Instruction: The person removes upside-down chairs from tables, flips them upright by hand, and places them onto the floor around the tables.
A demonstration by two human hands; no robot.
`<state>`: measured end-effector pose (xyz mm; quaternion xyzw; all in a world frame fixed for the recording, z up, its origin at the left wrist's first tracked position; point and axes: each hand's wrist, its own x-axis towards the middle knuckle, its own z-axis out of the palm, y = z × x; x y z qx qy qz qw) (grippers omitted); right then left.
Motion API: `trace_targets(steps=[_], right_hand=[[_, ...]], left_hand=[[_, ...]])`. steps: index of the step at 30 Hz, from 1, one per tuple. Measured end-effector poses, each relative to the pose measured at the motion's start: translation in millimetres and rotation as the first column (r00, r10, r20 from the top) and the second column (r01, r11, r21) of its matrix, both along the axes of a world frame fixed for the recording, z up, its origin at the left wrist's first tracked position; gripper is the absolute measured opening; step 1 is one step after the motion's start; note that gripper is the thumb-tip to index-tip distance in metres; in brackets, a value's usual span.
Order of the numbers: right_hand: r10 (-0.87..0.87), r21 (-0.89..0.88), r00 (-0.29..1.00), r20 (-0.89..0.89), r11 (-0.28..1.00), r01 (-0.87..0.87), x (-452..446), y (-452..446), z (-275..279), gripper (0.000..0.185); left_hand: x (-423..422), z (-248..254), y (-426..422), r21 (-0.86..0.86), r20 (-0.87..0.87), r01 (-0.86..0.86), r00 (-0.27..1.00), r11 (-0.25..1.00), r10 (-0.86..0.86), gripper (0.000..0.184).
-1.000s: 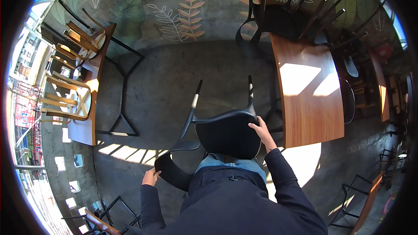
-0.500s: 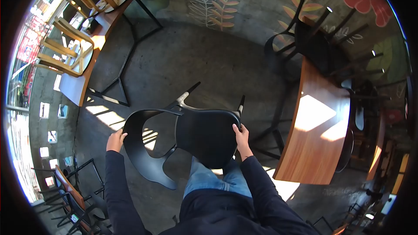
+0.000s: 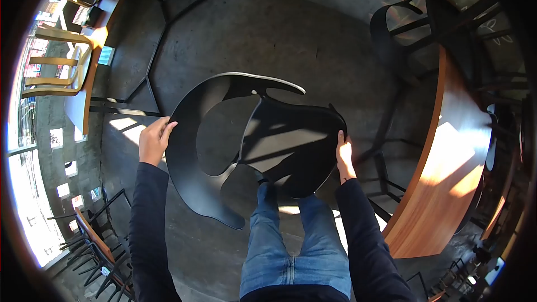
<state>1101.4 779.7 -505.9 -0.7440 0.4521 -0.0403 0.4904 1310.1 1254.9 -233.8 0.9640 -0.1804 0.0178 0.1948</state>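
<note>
While hands [image 3: 154, 141] [image 3: 344, 155] grip chair [image 3: 291, 142], arms [image 3: 149, 223] apart

I am wearing navy sleeves [image 3: 150, 218] and blue jeans [image 3: 323, 240]. The chair [image 3: 291, 137] is showing black with paler stripes. The tabletop [image 3: 432, 210] is displaying brown wood grain.

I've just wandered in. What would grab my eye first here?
Probably the black chair in the middle, with the left hand on its curved back and the right hand on its seat. Next, the sunlit wooden table at right and an upturned wooden chair on the left table.
</note>
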Motion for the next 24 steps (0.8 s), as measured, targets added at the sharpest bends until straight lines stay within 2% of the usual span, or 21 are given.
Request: trace_targets(steps=[4, 5, 8, 10, 11, 12, 14, 16, 17, 19, 20, 22, 23, 24], right_hand=[[0.038, -0.008, 0.992, -0.124, 0.999, -0.039, 12.7, -41.1, -30.9, 0.067], [0.037, 0.050, 0.981, -0.190, 0.998, -0.028, 16.6, -49.0, -31.3, 0.066], [-0.067, 0.076, 0.990, -0.123, 0.994, 0.077, 25.0, -57.9, -45.5, 0.066], [-0.089, 0.150, 0.995, -0.040, 0.984, 0.094, 29.9, -65.1, -60.7, 0.063], [-0.088, 0.100, 0.996, -0.019, 0.991, 0.089, 30.2, -68.5, -61.3, 0.062], [-0.087, 0.046, 0.996, -0.014, 0.995, 0.087, 31.3, -62.0, -46.7, 0.062], [-0.081, -0.019, 0.996, -0.021, 0.997, 0.080, 30.9, -63.4, -53.1, 0.062], [-0.064, -0.088, 0.998, 0.013, 0.994, 0.065, 17.3, -57.8, -62.0, 0.063], [-0.050, -0.120, 0.998, 0.037, 0.991, 0.055, 13.1, -57.3, -67.6, 0.063], [-0.118, -0.014, 0.993, -0.001, 0.993, 0.118, -7.6, -48.1, -70.0, 0.065], [-0.147, 0.040, 0.989, -0.020, 0.988, 0.147, -21.0, -38.6, -69.6, 0.066], [-0.170, 0.204, 0.962, -0.212, 0.955, 0.214, -75.1, -4.9, -85.8, 0.072], [-0.231, 0.290, 0.965, -0.127, 0.921, 0.259, -90.1, 12.2, -81.0, 0.074], [-0.297, 0.378, 0.954, -0.048, 0.878, 0.293, -100.1, 28.0, -77.6, 0.075]], left_hand=[[19.4, -21.7, -34.4, -0.048, -0.037, 0.042, 0.998, 0.998, -0.043, 0.022], [23.6, -22.8, -41.8, -0.049, -0.022, 0.065, 0.998, 0.997, -0.066, 0.022], [34.5, -30.5, -59.0, -0.083, -0.034, 0.082, 0.996, 0.993, -0.085, 0.019], [42.6, -42.9, -60.6, -0.194, -0.131, 0.047, 0.989, 0.980, -0.073, 0.018], [49.4, -51.8, -63.5, -0.254, -0.187, 0.037, 0.978, 0.966, -0.087, 0.017], [53.3, -59.5, -61.2, -0.280, -0.358, -0.106, 0.934, 0.954, -0.001, 0.015], [65.3, -86.4, -55.1, -0.354, -0.322, -0.062, 0.945, 0.933, -0.060, 0.024], [65.2, -73.5, -89.7, -0.346, -0.380, -0.070, 0.922, 0.936, -0.071, 0.044], [65.2, -77.7, -97.8, -0.358, -0.347, -0.073, 0.936, 0.931, -0.060, 0.043], [58.9, -90.1, -103.6, -0.399, -0.301, -0.098, 0.953, 0.912, -0.029, 0.042], [59.9, -98.3, -93.4, -0.291, -0.271, -0.134, 0.961, 0.947, 0.053, 0.045], [63.9, -104.9, -83.0, -0.284, -0.390, -0.240, 0.913, 0.928, 0.117, 0.048], [62.7, -107.1, -84.6, -0.274, -0.322, -0.234, 0.936, 0.933, 0.141, 0.048], [63.5, -105.3, -83.8, -0.252, -0.265, -0.139, 0.962, 0.958, 0.070, 0.046]])
